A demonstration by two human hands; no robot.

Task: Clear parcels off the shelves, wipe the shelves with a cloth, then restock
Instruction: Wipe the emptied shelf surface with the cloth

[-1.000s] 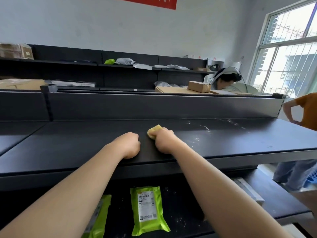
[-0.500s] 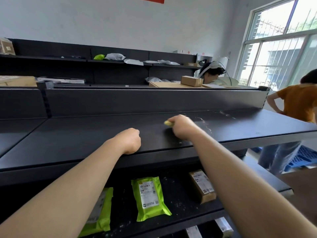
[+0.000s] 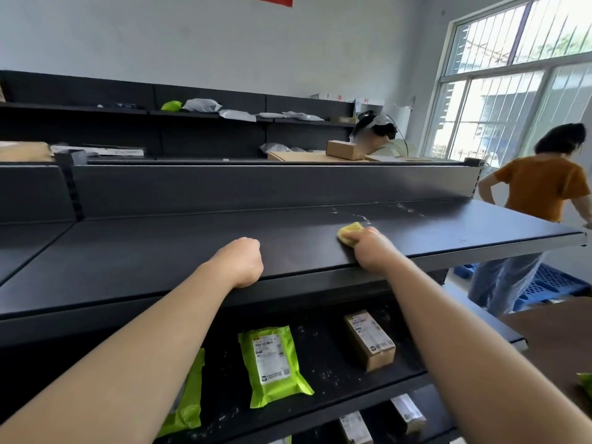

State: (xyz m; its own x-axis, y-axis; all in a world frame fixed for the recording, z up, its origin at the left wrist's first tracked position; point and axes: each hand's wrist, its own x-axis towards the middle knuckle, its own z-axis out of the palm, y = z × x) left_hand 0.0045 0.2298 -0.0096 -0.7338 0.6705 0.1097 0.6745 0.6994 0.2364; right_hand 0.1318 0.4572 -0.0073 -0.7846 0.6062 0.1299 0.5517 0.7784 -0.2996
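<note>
Black shelf [image 3: 179, 245] is taking the yellow cloth [image 3: 348, 233], the right hand [image 3: 373, 251] clamping its grip on it beside white specks [image 3: 360, 216], while the left hand [image 3: 243, 261], an empty fist, is bracing on the front edge, likely for reach.

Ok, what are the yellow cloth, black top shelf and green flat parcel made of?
Yellow cloth: soft fabric or sponge, bunched in the right hand.
Black top shelf: likely painted metal, matte, thin folded edge.
Green flat parcel: glossy plastic mailer, wrinkled, paper label.
</note>
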